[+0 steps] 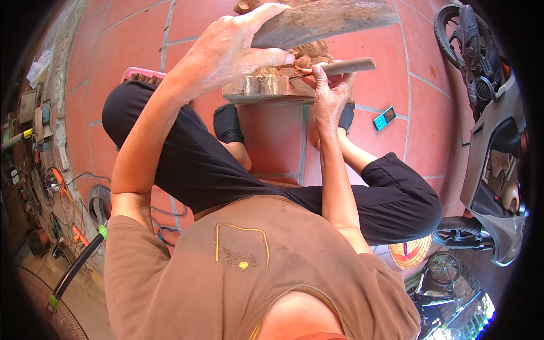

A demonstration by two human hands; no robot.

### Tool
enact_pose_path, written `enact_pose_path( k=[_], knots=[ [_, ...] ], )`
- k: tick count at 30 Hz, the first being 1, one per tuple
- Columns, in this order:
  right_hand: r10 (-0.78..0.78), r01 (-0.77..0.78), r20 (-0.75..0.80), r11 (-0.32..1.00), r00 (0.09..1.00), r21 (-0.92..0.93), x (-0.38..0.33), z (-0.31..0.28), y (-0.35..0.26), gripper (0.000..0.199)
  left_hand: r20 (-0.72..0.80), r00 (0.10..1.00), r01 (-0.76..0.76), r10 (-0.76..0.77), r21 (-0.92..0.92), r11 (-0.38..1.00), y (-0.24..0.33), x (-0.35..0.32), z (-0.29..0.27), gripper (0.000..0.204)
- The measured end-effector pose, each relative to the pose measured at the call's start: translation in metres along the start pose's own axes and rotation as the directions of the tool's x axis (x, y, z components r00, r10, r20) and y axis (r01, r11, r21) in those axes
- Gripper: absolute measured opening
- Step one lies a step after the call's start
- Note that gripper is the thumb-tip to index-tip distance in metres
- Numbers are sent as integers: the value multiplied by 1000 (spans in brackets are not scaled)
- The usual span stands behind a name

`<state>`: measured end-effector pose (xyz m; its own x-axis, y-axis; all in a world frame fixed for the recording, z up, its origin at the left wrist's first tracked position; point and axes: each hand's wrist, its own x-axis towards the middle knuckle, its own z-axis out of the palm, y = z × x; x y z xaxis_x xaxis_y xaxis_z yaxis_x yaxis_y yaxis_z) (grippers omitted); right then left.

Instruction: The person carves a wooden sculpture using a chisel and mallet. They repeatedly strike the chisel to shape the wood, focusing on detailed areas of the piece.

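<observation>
My left hand point(221, 54) grips a thick, worn wooden mallet point(326, 22), a flat block raised above the work. Beneath it stands a brown wood carving point(258, 86) with rounded, cut shapes on top and a pale flat base. In my right hand point(328, 96) is a chisel point(351, 66); its wooden handle points right. The thin dark blade reaches left to the carving, though whether the tip touches it I cannot tell. The mallet hides part of the carving's top, and it is apart from the chisel handle.
Beside my left knee lies a pink tray point(131, 71) of tool handles. A blue phone point(384, 118) rests on the red tiles point(362, 51) at right. A motorbike point(481, 113) and a woven hat point(412, 253) are farther right. Cables, tools and a fan point(48, 306) line the left side.
</observation>
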<state>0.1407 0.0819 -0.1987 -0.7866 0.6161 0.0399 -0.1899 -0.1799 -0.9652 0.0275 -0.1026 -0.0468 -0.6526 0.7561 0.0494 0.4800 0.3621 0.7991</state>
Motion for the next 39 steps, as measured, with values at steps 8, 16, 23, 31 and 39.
enact_pose_path(
  k=[8,16,23,31,39],
  knots=[
    [-84,92,67,986,994,-138,-4,8,-4,40,12,999,-32,32,49,998,38,-2,-11,65],
    [-66,75,74,989,995,-130,-6,9,-5,39,254,965,-172,72,401,900,40,13,-27,65],
    [-108,117,52,972,993,-206,-7,8,2,38,373,927,-138,-27,409,902,102,22,-43,64],
    [-139,149,68,973,988,-178,-5,12,6,38,444,879,-304,175,238,922,89,42,-47,59],
    [-65,69,38,991,997,-118,-2,9,0,37,372,928,-154,-4,394,906,75,49,-45,65]
  ],
)
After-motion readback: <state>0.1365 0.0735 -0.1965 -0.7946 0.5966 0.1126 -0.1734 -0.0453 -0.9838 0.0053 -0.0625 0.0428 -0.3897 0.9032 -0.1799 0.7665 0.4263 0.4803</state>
